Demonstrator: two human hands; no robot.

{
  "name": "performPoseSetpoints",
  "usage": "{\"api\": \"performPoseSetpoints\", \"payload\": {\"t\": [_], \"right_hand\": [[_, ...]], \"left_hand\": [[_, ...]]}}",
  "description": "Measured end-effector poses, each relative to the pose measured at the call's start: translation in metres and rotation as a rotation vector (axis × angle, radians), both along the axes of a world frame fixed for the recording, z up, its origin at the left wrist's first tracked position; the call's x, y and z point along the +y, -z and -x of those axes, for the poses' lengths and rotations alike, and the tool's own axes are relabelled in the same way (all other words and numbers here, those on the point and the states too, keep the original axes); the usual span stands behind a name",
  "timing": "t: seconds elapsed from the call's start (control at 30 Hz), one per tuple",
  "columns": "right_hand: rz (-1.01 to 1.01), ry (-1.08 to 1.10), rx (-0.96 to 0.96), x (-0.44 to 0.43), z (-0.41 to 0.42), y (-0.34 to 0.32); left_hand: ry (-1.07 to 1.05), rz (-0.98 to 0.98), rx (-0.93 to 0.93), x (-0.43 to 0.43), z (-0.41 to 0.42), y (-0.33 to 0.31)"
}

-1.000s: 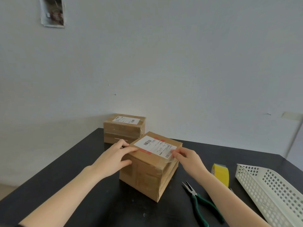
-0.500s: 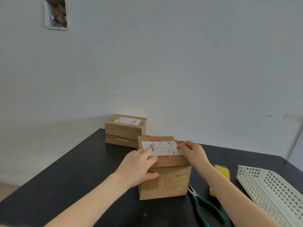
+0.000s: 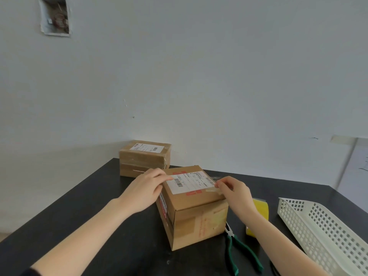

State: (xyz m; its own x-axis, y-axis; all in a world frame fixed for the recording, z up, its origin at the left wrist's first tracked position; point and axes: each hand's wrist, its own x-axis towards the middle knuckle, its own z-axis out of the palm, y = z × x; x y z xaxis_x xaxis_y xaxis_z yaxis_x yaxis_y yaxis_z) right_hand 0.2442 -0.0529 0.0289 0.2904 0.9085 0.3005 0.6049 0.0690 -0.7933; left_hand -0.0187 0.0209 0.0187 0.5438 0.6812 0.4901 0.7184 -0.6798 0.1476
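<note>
Cardboard box (image 3: pixel 199 222) under both sets of fingertips, on black table (image 3: pixel 95 198). Left hand (image 3: pixel 145 190): fingers relaxed, pressing shipping label (image 3: pixel 189 182) left edge. Right hand (image 3: pixel 237 194): fingertips pinching clear tape strip (image 3: pixel 211 189) at label's right edge.

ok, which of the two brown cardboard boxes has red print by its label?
The nearer brown cardboard box, where the left hand presses and the right hand pinches clear tape; the far box shows none.
</note>
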Motion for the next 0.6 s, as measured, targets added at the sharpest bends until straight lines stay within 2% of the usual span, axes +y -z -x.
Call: {"api": "performPoseSetpoints", "payload": {"t": [0.1, 0.23, 0.5, 0.6], "right_hand": [[-0.021, -0.021, -0.024, -0.009, -0.001, 0.006], [0.022, -0.08, -0.072, -0.018, -0.002, 0.015], [0.029, -0.081, -0.122, -0.02, -0.001, 0.018], [0.055, -0.111, -0.06, -0.011, -0.002, 0.022]], "left_hand": [[-0.004, 0.042, 0.15, 0.007, 0.005, 0.005], [0.009, 0.09, 0.228, 0.011, 0.001, 0.011], [-0.036, 0.056, 0.287, 0.006, -0.001, 0.008], [-0.055, 0.006, 0.254, -0.001, 0.0, 0.005]]}}
